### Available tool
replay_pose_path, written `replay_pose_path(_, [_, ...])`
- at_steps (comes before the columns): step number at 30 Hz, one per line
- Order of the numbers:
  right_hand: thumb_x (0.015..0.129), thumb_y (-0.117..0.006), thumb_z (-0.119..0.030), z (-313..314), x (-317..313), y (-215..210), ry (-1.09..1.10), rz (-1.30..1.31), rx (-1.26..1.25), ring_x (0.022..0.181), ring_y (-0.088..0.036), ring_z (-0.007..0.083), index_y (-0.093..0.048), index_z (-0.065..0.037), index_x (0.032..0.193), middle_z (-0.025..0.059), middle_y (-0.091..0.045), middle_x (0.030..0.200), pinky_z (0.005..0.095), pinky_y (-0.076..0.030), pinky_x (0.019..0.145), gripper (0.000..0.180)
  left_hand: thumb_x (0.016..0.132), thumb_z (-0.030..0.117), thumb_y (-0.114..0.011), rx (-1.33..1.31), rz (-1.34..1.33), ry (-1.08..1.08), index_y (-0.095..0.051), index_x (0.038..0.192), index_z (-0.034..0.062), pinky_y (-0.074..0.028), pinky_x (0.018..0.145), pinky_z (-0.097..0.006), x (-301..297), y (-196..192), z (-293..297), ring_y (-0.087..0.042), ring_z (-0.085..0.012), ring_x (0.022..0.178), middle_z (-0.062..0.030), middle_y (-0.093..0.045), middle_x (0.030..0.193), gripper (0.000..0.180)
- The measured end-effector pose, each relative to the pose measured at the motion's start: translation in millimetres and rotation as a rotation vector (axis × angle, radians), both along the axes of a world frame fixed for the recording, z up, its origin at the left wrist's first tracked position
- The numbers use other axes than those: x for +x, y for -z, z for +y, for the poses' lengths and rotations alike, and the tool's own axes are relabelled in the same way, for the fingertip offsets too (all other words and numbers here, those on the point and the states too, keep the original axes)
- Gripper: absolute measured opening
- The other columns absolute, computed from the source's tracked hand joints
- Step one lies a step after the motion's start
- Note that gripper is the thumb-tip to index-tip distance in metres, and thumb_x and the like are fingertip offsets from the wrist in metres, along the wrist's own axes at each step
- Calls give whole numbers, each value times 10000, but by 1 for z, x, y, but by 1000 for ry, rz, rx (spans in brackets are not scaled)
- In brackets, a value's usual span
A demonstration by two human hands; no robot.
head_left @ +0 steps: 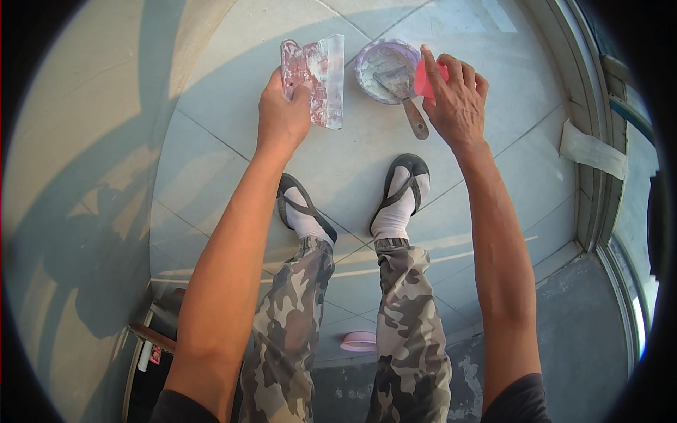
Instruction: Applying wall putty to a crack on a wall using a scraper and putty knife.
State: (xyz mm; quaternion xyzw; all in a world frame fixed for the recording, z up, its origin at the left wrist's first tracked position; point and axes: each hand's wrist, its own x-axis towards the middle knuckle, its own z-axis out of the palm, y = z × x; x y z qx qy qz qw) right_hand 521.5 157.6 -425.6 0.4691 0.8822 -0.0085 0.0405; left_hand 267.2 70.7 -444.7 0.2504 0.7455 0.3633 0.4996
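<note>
My left hand (282, 113) grips the pink handle of a wide plaster-smeared scraper (321, 79), held out over the tiled floor. My right hand (458, 102) pinches a small red flexible spatula (425, 79) at the rim of a round bowl (367, 53) with greyish-white putty inside. A putty knife with a wooden handle (415, 118) rests in the bowl, its blade in the putty and its handle sticking out toward me. Both hands are raised in front of me at about the same height, the bowl between them.
My feet in white socks and dark sandals (405, 190) stand on pale floor tiles (493, 42). A window frame (592, 141) with a taped patch curves along the right. A pink lid (360, 342) lies below, near a grey ledge and a metal frame at lower left.
</note>
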Motion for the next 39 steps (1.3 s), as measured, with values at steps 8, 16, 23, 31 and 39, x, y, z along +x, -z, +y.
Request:
replay_pose_path(8, [685,-759,-91,-3,-9,-8,31,54,-20,1159,-515,236,-506,-194,1368,26,-563,1231,417,-366,978,736,891,130,-562,28,-20,-15,-590,1138,-9,-479,852,-348,-1,-1,-4,-646,-247,902,-151,-676,1003,285])
replay_pose_path(16, [655,-789,-156,-15,-22,-44,21,73,-5,1115,-530,253,-562,-183,1313,41,-565,1201,409,-375,946,696,902,122,-565,7,-26,-79,-583,1139,-9,-479,843,-341,-14,-21,-37,-640,-222,896,-141,-673,987,271])
replay_pose_path(23, [699,-761,-205,-35,-20,-56,127,215,12,1144,-507,298,-502,-81,1321,112,-548,1227,449,-368,986,685,954,93,-563,88,-447,-497,-520,1231,-10,-462,901,-296,-29,-86,-147,-583,-140,1000,-85,-617,1139,299])
replay_pose_path(31, [713,-749,-27,-111,-63,-174,-169,654,-164,1216,-523,347,-429,-24,1368,177,-520,1326,439,-422,1032,730,946,84,-581,426,-657,-1122,-474,1324,3,-421,994,-308,28,-210,-343,-555,-125,1100,-48,-587,1228,401])
replay_pose_path(39, [674,-755,-27,-286,-142,-350,-985,710,-168,1181,-538,396,-394,-15,1384,196,-552,1302,485,-432,1013,796,924,140,-631,638,-394,-1477,-510,1281,20,-434,949,-300,162,-314,-551,-552,-112,1035,-28,-598,1143,395])
